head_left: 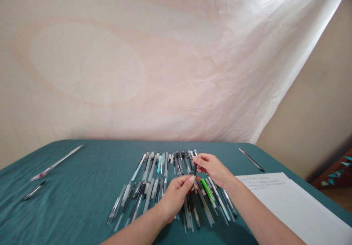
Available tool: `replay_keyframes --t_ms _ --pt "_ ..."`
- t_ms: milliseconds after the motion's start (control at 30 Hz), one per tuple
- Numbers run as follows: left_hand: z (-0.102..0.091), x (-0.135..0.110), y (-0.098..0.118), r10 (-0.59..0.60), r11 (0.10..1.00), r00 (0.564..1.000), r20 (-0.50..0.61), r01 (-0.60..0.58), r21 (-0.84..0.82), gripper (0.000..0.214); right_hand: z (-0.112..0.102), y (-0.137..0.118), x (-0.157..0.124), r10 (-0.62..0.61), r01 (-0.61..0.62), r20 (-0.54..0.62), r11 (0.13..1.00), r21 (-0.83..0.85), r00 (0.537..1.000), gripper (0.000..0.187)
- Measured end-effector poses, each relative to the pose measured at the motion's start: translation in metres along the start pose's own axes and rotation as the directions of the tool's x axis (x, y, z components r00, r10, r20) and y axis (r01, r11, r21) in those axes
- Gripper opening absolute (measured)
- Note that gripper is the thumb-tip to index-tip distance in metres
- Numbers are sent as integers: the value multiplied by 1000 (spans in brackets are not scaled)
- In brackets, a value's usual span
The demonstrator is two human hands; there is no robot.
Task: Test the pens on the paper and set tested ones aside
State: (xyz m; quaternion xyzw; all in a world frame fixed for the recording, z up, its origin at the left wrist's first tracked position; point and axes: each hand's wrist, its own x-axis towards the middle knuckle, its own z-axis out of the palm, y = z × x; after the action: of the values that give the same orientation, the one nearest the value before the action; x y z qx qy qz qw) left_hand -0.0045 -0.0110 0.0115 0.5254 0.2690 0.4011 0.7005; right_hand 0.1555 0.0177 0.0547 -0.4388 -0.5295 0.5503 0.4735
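A dark pen [193,190] stands nearly upright above a spread of several pens [154,182] on the teal tablecloth [82,186]. My left hand [174,197] pinches the pen's middle with thumb and fingers. My right hand [211,168] grips its upper end with closed fingertips. Both hands hover just over the pen pile. A green pen [207,190] lies right below my right wrist.
A white paper sheet [291,204] lies at the right. One dark pen [251,159] rests at the back right. A clear pen [56,163] and a short dark pen [33,191] lie at the left. A pale cloth backdrop [165,62] hangs behind the table.
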Motion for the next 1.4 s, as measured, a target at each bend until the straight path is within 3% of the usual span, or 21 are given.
replay_keyframes --t_ms 167,433,667,900,967,1033,1167,1233,1400 --pt "0 1 0 18 999 1000 -6 -18 -44 35 -2 -7 -3 28 -45 151 993 108 988 37" --pt "1 -1 4 22 999 1000 2 -22 40 39 -1 -3 -2 -28 27 63 1000 14 998 28" --pt "-1 0 0 22 1000 1000 2 -22 0 36 1 -4 -3 -10 5 129 999 37 992 33" --pt "2 0 1 10 1000 1000 -7 -10 -19 37 7 -6 -6 -71 75 34 987 -141 997 33" --pt "4 1 7 29 993 999 -18 -31 -116 34 7 -10 -9 -72 81 82 991 -107 994 38" --pt "3 3 16 58 966 997 -53 -70 -249 30 3 -16 -12 -77 93 209 993 -67 975 55" --pt "-6 10 32 65 888 980 -187 -142 -436 22 -4 -28 -21 -77 210 475 950 -232 876 97" --pt "-12 13 37 50 865 972 -228 -157 -478 19 -3 -33 -26 -71 287 513 890 -355 855 101" --pt "-13 13 40 10 846 971 -237 -134 -516 18 9 -38 -30 -143 433 510 743 -510 848 87"
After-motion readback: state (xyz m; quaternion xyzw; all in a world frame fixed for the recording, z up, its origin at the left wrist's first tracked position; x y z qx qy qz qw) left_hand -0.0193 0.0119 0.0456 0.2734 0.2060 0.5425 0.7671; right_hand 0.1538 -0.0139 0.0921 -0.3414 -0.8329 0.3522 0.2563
